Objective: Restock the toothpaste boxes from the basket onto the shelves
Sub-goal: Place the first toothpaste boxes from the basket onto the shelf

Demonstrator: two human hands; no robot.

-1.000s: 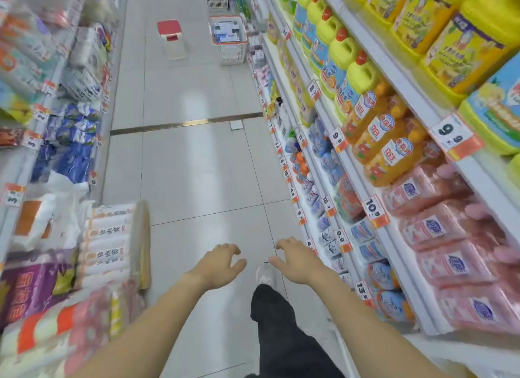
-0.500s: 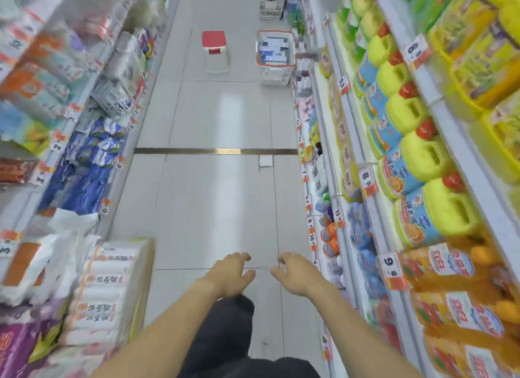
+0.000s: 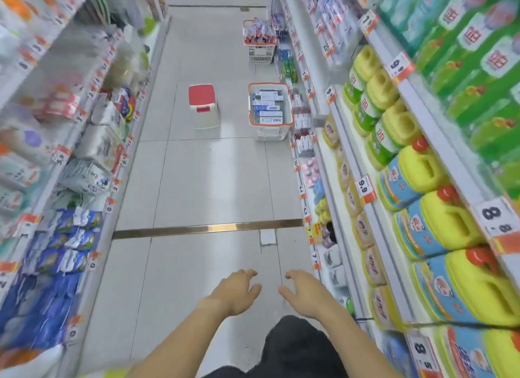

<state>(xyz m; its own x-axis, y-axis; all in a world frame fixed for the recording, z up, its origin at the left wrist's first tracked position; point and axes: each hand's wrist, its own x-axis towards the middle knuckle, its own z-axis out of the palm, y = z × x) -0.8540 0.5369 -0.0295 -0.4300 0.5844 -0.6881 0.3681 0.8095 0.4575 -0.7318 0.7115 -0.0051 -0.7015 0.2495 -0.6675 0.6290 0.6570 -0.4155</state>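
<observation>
A white basket with an orange rim (image 3: 289, 107) stands on the aisle floor against the right-hand shelves, well ahead of me. It is filled with stacked blue and white toothpaste boxes (image 3: 267, 107). My left hand (image 3: 236, 292) and my right hand (image 3: 305, 290) are stretched out low in front of me, side by side, fingers loosely spread and holding nothing. Both hands are far short of the basket. The right shelf beside the basket carries small red and white boxes (image 3: 302, 118).
A red-topped white step stool (image 3: 203, 106) stands left of the basket. A second basket (image 3: 261, 44) with red packs sits farther down. Yellow detergent jugs (image 3: 433, 220) fill the right shelves and bagged goods (image 3: 64, 237) the left. A metal floor strip (image 3: 208, 228) crosses the aisle.
I have walked forward along the aisle: the basket and stool are nearer and the floor strip lies just ahead. My empty hands keep the same pose in front of me.
</observation>
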